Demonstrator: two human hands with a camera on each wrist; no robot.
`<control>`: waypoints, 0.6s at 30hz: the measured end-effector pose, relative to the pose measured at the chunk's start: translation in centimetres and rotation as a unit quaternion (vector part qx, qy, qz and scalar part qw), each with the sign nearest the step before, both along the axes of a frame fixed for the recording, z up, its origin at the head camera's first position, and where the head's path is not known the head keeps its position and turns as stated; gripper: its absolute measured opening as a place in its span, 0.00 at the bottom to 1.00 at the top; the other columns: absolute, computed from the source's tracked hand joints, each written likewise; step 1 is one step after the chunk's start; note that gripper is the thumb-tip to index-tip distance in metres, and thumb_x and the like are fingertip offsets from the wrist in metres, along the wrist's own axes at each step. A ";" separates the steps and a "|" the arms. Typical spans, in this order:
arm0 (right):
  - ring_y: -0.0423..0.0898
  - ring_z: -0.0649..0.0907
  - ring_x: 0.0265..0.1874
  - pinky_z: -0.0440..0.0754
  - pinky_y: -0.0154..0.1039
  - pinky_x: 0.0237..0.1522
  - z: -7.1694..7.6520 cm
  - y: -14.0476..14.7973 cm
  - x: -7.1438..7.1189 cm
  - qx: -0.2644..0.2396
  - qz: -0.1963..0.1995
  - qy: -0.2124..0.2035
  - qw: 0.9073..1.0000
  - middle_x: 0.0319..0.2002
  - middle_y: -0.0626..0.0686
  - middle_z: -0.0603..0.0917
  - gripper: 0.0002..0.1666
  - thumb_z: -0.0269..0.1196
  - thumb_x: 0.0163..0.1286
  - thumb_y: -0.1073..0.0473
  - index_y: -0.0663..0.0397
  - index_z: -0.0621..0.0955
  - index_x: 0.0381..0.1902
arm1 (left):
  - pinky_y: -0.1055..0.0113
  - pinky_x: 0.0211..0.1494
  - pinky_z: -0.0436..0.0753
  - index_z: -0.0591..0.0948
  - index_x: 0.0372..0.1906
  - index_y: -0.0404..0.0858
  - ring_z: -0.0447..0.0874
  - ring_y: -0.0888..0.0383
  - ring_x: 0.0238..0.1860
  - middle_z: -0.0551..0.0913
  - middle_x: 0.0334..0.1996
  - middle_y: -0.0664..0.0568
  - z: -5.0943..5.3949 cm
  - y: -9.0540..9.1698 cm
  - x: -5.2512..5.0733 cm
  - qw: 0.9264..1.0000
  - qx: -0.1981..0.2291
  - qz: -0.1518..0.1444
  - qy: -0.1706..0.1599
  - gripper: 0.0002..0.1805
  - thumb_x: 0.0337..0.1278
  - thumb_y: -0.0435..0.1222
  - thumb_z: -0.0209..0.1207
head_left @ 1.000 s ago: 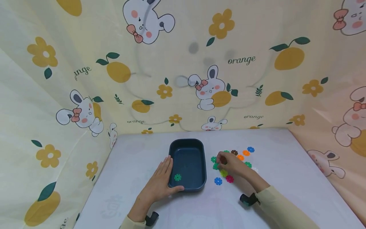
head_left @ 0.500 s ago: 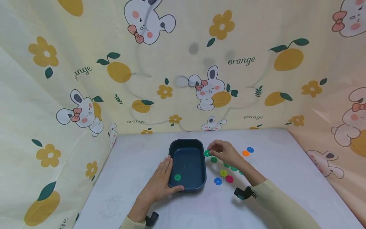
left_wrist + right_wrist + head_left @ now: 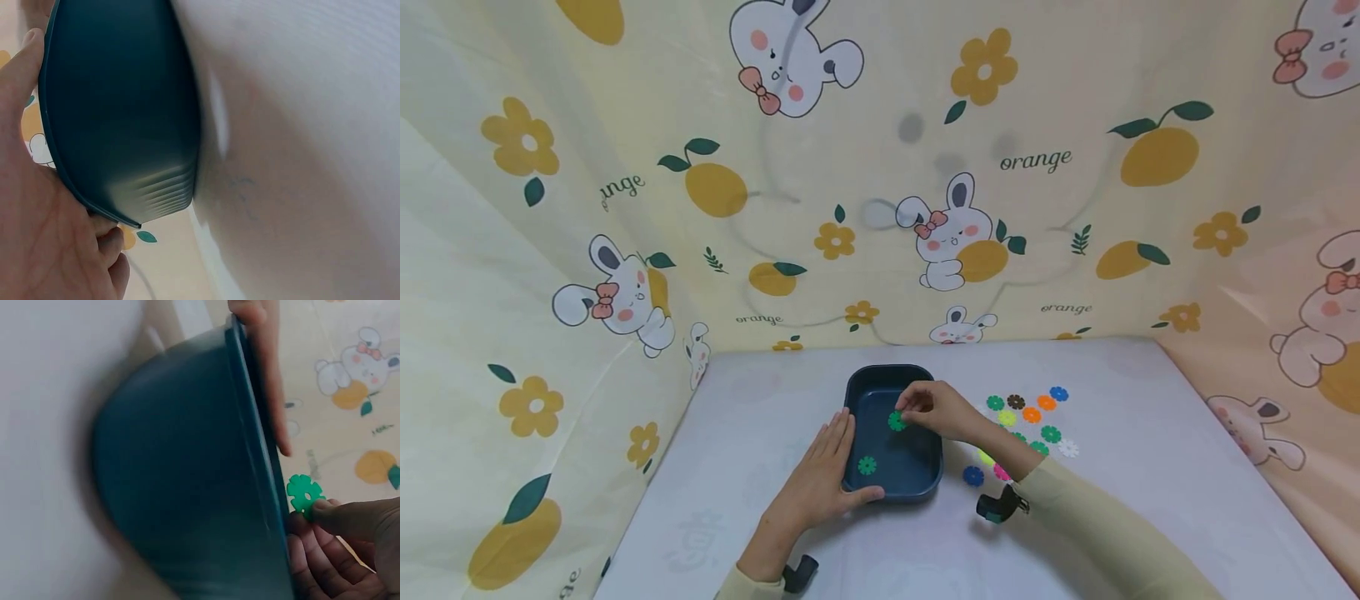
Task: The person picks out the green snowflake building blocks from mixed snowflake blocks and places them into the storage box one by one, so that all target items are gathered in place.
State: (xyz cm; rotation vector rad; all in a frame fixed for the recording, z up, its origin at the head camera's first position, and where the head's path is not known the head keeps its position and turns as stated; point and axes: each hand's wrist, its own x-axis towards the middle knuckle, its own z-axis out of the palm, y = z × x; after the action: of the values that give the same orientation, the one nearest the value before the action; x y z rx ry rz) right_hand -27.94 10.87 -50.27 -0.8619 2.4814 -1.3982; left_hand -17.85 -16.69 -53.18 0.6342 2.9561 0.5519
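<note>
A dark blue plastic tray [image 3: 912, 490] stands on the table with one green snowflake-shaped building disc [image 3: 867, 465] in it. My left hand [image 3: 817, 477] rests along the tray's left side, fingers straight and thumb stretched over the near rim. Above the tray, my right hand [image 3: 946, 410] pinches another green disc [image 3: 304, 495] between thumb and fingertips. The left wrist view shows the tray's outer wall [image 3: 125, 106] beside my left hand. Past the right rim lie several loose discs, among them a blue one [image 3: 973, 476] and an orange one [image 3: 1032, 414]; my right forearm covers part of them.
The white table [image 3: 760, 408] is backed by a curtain [image 3: 865, 167] printed with rabbits and oranges. A black wrist camera [image 3: 1000, 504] sits under my right sleeve, another camera [image 3: 801, 574] at my left wrist.
My right hand took hold of a green disc among the loose pieces and carried it left, across the rim, over the tray. My left hand has stayed in place.
</note>
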 end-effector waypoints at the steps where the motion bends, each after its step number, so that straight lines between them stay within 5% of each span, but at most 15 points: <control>1: 0.42 0.85 0.37 0.87 0.34 0.45 -0.2 -0.4 -0.2 0.004 0.006 0.000 1.000 0.40 0.48 0.88 0.04 0.71 0.75 0.65 0.52 0.88 0.45 | 0.50 0.89 0.46 0.44 0.88 0.36 0.36 0.51 0.89 0.39 0.89 0.47 0.0 0.0 0.0 1.000 -0.001 0.000 -0.001 0.69 0.61 0.75 0.60; 18: 0.40 0.83 0.33 0.85 0.32 0.38 -2.2 -5.3 -2.0 0.063 0.052 -0.055 0.995 0.34 0.47 0.87 0.07 0.69 0.73 0.71 0.56 0.88 0.43 | 0.50 0.89 0.45 0.45 0.88 0.36 0.35 0.51 0.89 0.38 0.89 0.47 0.0 -0.1 -0.1 1.000 -0.007 -0.004 -0.004 0.68 0.62 0.75 0.58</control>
State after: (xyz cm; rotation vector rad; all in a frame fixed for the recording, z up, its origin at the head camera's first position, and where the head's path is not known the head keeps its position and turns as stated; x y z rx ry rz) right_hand -29.96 5.55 -52.51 -0.8494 2.3768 -1.2084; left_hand -17.96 -16.77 -53.19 0.6394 2.9467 0.5302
